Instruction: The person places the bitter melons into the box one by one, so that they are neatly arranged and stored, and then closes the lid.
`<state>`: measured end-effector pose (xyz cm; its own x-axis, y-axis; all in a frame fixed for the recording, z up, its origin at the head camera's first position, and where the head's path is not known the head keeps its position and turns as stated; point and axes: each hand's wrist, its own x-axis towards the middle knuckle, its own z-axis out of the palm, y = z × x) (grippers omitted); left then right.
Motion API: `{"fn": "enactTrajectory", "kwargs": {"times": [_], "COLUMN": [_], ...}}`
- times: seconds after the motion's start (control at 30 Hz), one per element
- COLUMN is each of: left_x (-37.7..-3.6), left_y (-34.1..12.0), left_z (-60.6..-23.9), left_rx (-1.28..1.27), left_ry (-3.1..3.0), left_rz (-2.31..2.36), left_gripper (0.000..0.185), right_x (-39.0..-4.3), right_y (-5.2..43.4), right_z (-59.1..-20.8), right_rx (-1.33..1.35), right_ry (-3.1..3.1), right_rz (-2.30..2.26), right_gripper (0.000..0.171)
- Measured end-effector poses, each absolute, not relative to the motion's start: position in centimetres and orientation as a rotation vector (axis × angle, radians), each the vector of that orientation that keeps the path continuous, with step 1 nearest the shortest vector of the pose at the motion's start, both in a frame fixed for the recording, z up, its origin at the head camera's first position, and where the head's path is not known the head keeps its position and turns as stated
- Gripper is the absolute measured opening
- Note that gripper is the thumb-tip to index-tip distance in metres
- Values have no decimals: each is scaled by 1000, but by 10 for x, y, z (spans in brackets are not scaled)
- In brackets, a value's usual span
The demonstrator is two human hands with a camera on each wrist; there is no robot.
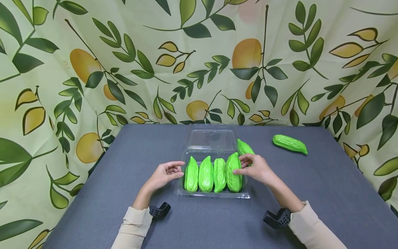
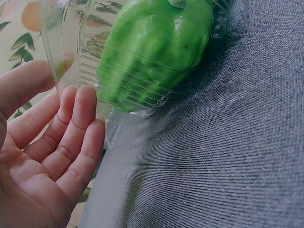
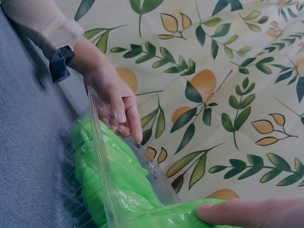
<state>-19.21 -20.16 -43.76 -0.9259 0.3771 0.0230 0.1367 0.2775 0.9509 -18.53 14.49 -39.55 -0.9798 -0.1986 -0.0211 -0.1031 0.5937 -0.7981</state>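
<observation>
Container of clear plastic sits open on the table, its lid laid back beyond its rear edge. At the container's right end, the right hand grips a green gourd, thumb on the near side and fingers round behind. Three more gourds stand side by side in the container to the left of it, stem to tip roughly front to back. At the container's left wall, the left hand is relaxed, fingers loosely bent and gripping nothing; whether the fingertips touch the plastic is hard to tell. Settling the gripped gourd seems to be the step in hand. It would go best lowered lengthwise, parallel to its neighbours, with the thumb easing it away from the container's right wall so the sides do not bow. The left hand would do well to steady the container's left wall lightly, since thin plastic could slide or flex. Letting go gently matters too: another gourd lies just by the container's back right corner, within knuckle reach, while one more rests well off to the container's right.
</observation>
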Motion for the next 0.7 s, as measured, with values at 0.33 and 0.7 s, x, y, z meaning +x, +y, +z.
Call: {"fn": "enactTrajectory", "kwargs": {"times": [0.33, 0.7], "left_x": [-193, -193], "left_y": [-202, -201], "left_z": [-438, -437], "left_rx": [467, 458], "left_ry": [2342, 2331], "left_rz": [1703, 1701], "left_gripper": [43, 44], "right_x": [-191, -194], "right_y": [147, 150], "right_z": [-401, -409], "right_rx": [-216, -213], "right_ry": [2726, 2732], "right_rz": [-1401, -1491], "right_gripper": [49, 42]}}
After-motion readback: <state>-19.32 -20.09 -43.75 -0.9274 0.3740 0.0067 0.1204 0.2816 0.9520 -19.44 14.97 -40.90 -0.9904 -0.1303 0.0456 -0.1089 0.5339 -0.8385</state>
